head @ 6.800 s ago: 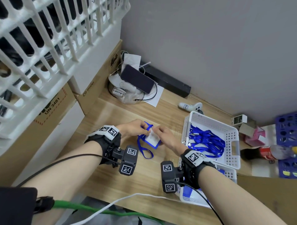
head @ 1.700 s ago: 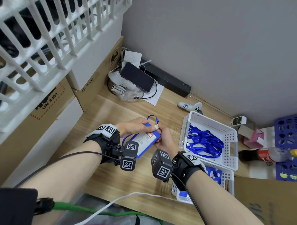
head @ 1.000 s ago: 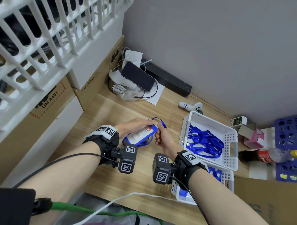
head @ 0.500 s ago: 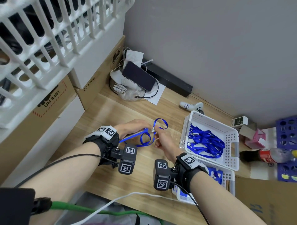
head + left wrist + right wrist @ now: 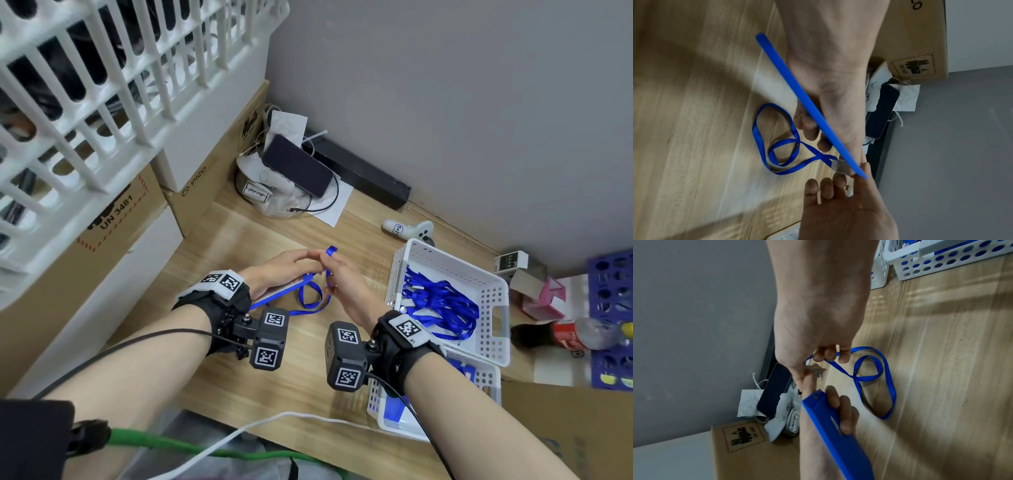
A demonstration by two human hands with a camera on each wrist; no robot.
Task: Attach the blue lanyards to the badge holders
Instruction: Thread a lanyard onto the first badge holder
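Observation:
My left hand [image 5: 301, 261] grips a blue badge holder [image 5: 809, 105], which is turned edge-on over the wooden table [image 5: 308, 370]. Its fingers [image 5: 842, 412] curl round the holder's [image 5: 830, 426] long side. My right hand [image 5: 329, 275] pinches the metal clip [image 5: 838, 167] of a blue lanyard [image 5: 310, 299] against the holder's top corner. The rest of the lanyard [image 5: 777, 146] lies in loose loops [image 5: 882, 379] on the table below both hands. How the clip sits on the holder is hidden by my fingers.
A white basket [image 5: 496, 308] with more blue lanyards [image 5: 438, 305] stands to the right, stacked on a second basket [image 5: 486, 377] of badge holders [image 5: 394, 411]. A phone [image 5: 296, 164], a white controller [image 5: 407, 229], cardboard boxes [image 5: 205, 185] and a bottle [image 5: 575, 339] ring the table.
The badge holder has turned from face-up to edge-on in my left hand. My right hand has brought the lanyard's clip end up to its top corner, and the loops have sunk to the table.

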